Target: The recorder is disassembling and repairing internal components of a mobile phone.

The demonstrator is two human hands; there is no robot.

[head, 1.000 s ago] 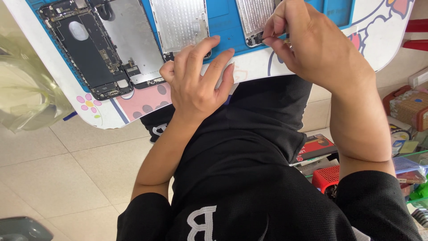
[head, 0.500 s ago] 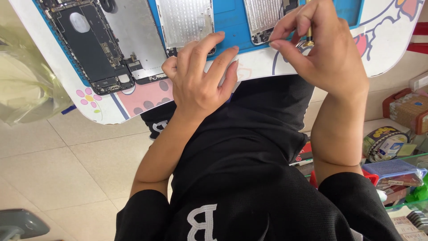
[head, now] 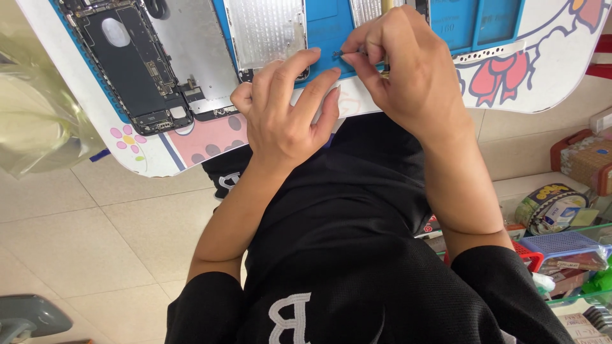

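Small part being handled over the blue mat (head: pixel 331 28) — phone teardown in hand.

A tiny dark part (head: pixel 338 53) is pinched by the right hand (head: pixel 408 70) near the table's near edge; left hand (head: pixel 287 114) is spread, fingertips beside it. Opened phone (head: pixel 137 70) lies toward the left edge — a steady, fine grip is judged necessary next.

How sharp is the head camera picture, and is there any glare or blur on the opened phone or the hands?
Head view: even daylight, soft shadows; the opened black phone chassis is sharp, the silver metal shield plate shows mild sheen, no blown glare; left hand and right hand are crisp; the translucent plastic bag at the left edge looks hazy.
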